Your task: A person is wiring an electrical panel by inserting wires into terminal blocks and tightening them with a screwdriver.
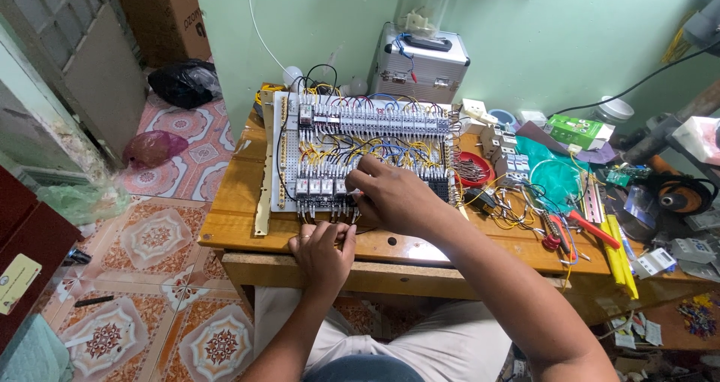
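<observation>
A white electrical panel (289,146) with rows of relays, breakers and many yellow, blue and black wires lies on a wooden table (232,217). My right hand (390,194) rests over the panel's lower row, fingers curled around a thin tool with a red tip at the terminals. My left hand (322,251) sits at the panel's front edge, fingers pinching the wires (330,215) that hang from the lower terminals.
A red bowl of screws (474,168), spare breakers (508,157), red-handled cutters (592,228), yellow strips (622,258) and loose wire crowd the table's right side. A metal case (420,63) with a jar on top stands behind the panel. Bags lie on the tiled floor at left.
</observation>
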